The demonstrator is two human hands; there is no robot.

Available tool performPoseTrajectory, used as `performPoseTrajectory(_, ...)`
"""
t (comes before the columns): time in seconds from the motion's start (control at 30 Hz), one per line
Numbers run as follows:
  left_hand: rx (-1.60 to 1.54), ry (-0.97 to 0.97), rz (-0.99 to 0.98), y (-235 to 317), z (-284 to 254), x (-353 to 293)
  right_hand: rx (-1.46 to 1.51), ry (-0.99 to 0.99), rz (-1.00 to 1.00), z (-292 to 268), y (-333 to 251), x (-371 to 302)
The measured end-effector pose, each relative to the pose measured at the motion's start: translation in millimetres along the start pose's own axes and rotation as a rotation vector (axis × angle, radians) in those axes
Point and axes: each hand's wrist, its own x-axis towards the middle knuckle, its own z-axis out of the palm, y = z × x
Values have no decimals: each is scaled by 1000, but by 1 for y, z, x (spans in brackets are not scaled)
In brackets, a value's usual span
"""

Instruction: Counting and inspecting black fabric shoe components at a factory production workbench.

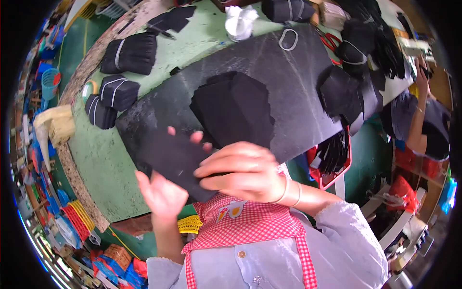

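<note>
In front of my apron, both hands hold black fabric pieces. Their edges are partly blurred, and I cannot tell how many there are. My left hand closes on them from the left and below, with its fingertips showing past the far edge. Across their right end lies my right hand, its fingers bent over and pressed on the fabric. Just beyond the hands, a loose pile of black cut pieces rests on a dark board.
Tied black bundles lie on the green table. A white bundle, a pale band loop and red-handled scissors are at the far side. More black pieces, a red crate and another person are right.
</note>
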Motion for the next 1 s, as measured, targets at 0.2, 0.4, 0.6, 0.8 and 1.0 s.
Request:
performPoseTrajectory(0.2, 125, 113, 49, -14, -21, 19, -239, 193, 459, -17, 7, -19)
performPoseTrajectory(0.4, 213, 117, -20, -33, 3, 34, -721, 240, 564, -44, 35, -24)
performPoseTrajectory(0.6, 247, 124, 32, -33, -7, 18, -431, 278, 466, -36, 37, -8)
performPoseTrajectory(0.8, 282, -67, 121, -45, 40, 31, 167, 88, 482, 0, -4, -3)
performPoseTrajectory(1.0, 369, -2, 49, -42, 38, 33, 402, 23, 573, -18, 10, -3)
